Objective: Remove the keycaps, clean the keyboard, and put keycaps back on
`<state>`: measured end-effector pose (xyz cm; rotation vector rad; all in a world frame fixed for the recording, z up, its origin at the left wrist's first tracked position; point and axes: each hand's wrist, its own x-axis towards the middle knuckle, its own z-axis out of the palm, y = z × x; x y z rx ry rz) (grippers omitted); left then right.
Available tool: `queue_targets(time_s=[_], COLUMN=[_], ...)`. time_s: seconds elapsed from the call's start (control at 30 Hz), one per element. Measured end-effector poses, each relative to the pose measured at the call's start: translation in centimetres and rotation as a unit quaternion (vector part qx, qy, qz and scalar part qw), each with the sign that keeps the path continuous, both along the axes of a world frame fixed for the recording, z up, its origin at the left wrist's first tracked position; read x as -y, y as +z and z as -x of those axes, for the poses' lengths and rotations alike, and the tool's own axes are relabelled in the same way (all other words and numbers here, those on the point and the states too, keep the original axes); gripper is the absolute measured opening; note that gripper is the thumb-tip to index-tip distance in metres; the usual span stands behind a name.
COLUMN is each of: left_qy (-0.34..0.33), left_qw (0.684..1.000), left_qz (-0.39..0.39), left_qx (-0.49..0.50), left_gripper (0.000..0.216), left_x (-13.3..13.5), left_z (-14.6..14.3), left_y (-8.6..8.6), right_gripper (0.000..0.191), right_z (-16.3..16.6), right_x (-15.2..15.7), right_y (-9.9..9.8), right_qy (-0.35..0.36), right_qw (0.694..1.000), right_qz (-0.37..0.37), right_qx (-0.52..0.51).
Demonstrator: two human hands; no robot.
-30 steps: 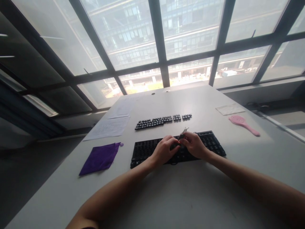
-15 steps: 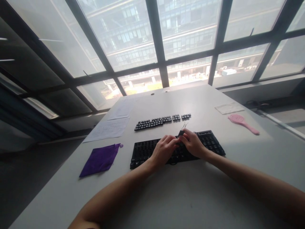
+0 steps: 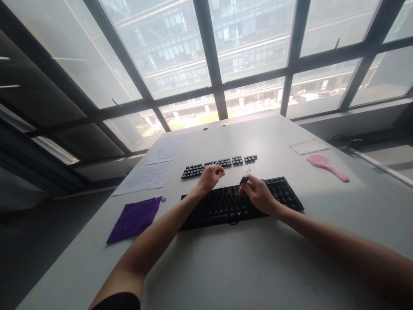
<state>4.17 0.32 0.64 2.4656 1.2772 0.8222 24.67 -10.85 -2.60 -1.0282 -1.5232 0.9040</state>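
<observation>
I see both forearms rising from the bottom corners, the left with a dark sleeve (image 3: 119, 301) at its elbow, over the smooth, matte white table (image 3: 206, 267). At centre frame lies the long black plastic keyboard (image 3: 222, 206), finely bumpy across its middle, with caps visible along its right end.

My right hand (image 3: 258, 193) is above it, wrist angled inward, fingers closed around a small wire-pronged tool (image 3: 244, 180): a blocky black grip, two thin metallic prongs pointing up and away. Left of it, my left hand (image 3: 211, 175) is raised over the keyboard's far edge, fingers curled and bunched toward the thumb; I can't tell whether they pinch anything.

At lower left lies a flat, soft purple pouch (image 3: 134, 218). Just beyond the left hand, loose black keycaps (image 3: 226, 162) sit in packed rows. I have thin white papers (image 3: 143, 176) at left; at right, a glossy pink oval-headed brush (image 3: 325, 166) near a flat whitish sheet (image 3: 309, 147). Dark-framed glass windows (image 3: 251, 38) fill the top.
</observation>
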Motion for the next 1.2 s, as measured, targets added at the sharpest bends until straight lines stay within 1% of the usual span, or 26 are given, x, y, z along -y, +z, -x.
queue_targets(time_s=[0.07, 0.13, 0.23, 0.3, 0.5, 0.67, 0.93, 1.2], left_qy=[-0.006, -0.015, -0.019, -0.017, 0.018, 0.055, 0.049, 0.07], left_qw=[1.0, 0.998, 0.997, 0.996, 0.993, 0.989, 0.984, 0.982], left_qz=[0.013, 0.02, 0.016, 0.007, -0.042, -0.054, -0.068, -0.081], left_qx=[-0.027, -0.052, -0.078, -0.088, -0.112, -0.124, -0.155, -0.157], left_gripper=[0.002, 0.004, 0.008, 0.01, 0.008, 0.004, 0.011, 0.009], left_x=[-1.7, -2.5, -2.8, -2.7, -2.6, -3.2, -3.0, -4.5], left_z=[0.2, 0.3, 0.5, 0.7, 1.0, 0.5, 0.2, -0.4], left_y=[-0.6, -1.2, -1.9, -2.1, -1.9, -1.7, -1.7, -1.5], right_gripper=[0.012, 0.012, 0.011, 0.011, 0.012, 0.011, 0.011, 0.012], right_z=[0.0, 0.0, 0.0, -0.1, -0.1, -0.1, -0.1, -0.2], right_x=[-0.1, -0.1, -0.2, -0.2, -0.1, -0.1, -0.1, -0.1], right_y=[-0.1, -0.2, -0.2, -0.2, 0.2, 0.2, 0.3, 0.4], right_qy=[0.0, 0.0, 0.007, 0.012, 0.02, 0.014, 0.013, 0.012], right_qw=[1.0, 1.0, 1.0, 1.0, 1.0, 1.0, 1.0, 1.0], right_qz=[0.002, 0.004, 0.003, 0.003, 0.001, -0.002, -0.002, -0.003], right_qx=[0.001, -0.002, -0.01, -0.012, -0.014, -0.008, 0.001, -0.001])
